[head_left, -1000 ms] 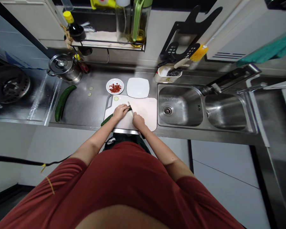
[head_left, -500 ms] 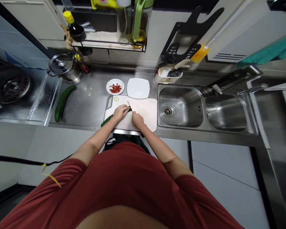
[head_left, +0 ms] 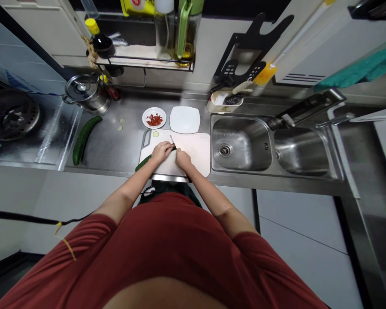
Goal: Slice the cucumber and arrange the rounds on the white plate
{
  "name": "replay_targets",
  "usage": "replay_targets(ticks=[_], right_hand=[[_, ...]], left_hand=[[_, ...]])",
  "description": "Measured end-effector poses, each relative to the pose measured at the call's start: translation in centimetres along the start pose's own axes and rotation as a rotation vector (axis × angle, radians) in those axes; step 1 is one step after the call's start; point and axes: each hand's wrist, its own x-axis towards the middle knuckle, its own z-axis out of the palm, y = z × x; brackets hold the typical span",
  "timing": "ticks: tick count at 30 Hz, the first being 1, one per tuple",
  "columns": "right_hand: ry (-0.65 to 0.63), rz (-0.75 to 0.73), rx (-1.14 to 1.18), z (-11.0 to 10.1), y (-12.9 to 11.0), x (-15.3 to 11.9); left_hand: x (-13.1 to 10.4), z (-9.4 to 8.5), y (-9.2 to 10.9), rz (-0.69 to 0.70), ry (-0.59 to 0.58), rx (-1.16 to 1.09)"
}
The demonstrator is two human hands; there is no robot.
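A dark green cucumber (head_left: pixel 143 163) lies slanted across the white cutting board (head_left: pixel 196 150). Closed over its upper part, my left hand (head_left: pixel 161 152) holds it against the board. My right hand (head_left: pixel 182 159) is wrapped round a knife (head_left: pixel 171 139), whose narrow blade tip points up and left beside the cucumber's end; the handle is mostly hidden in my fist. A pale cucumber slice (head_left: pixel 155 134) rests at the board's upper left. Just behind the board stand a small plate of chopped red pieces (head_left: pixel 154 110) and a white square plate (head_left: pixel 185 120).
Another whole cucumber (head_left: pixel 85 139) lies on the steel counter at left, with end slices (head_left: pixel 120 127) nearby. A lidded pot (head_left: pixel 82 90) stands behind it. The double sink (head_left: pixel 244 146) borders the board's right side. A shelf with bottles (head_left: pixel 165 38) hangs above.
The view has shifted slightly. The knife stays at the cucumber's end, with my right hand a little closer to my left. My left hand keeps its hold.
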Motion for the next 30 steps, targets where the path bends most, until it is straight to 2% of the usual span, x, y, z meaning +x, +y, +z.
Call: replay_targets(ticks=[13,25,30], right_hand=[[-0.001,0.008,0.012,-0.5,-0.4,0.4],[-0.006,0.046,-0.041,1.1,0.5,-2.3],[-0.007,0.044,-0.044,1.3,0.7,-2.5]], left_hand=[[-0.1,-0.1,0.2,-0.007,0.004,0.001],[-0.2,-0.2,0.3,-0.012,0.019,-0.028],[-0.3,0.0,0.1,-0.026,0.024,-0.034]])
